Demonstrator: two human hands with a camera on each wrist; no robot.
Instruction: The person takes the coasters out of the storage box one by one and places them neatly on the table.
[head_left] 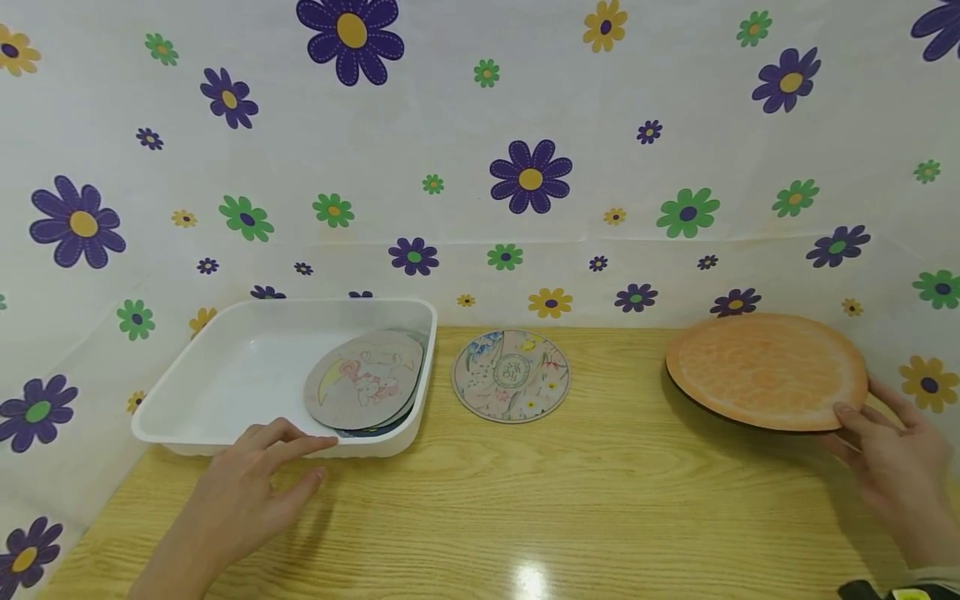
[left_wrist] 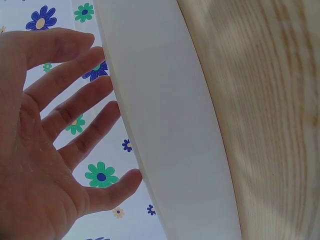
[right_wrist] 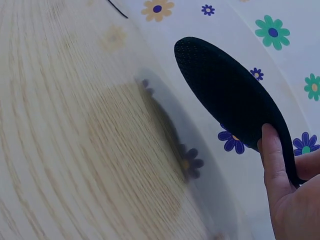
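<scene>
Mat (head_left: pixel 765 371), round, orange-topped and black beneath, is held up at the right of the frame, apart from the wooden tabletop (head_left: pixel 540 492), with its shadow cast below it in the right wrist view. The right hand (head_left: pixel 900 458) pinches it at the lower right edge, thumb on the orange face, fingers under the dark one. It looks thin and light, probably a firm foam or rubber: it bows only slightly in the right wrist view though held from one side, so it should bend under pressure rather than break. The textured black underside likely grips well; the orange face may be smoother. The rim is the natural hold, and a second pinch at the opposite edge would steady any droop.

At the lower left, the left hand (head_left: pixel 240 487) has its fingers spread at the near rim of the white tray (head_left: pixel 225 383); how firmly they press, I cannot tell. Overlapping discs (head_left: pixel 367 383) lie in the tray's right end. Just right of it, near the centre, a flower-patterned disc (head_left: pixel 512 396) lies flat on the tabletop, probably thin and easiest to take by its edge.
</scene>
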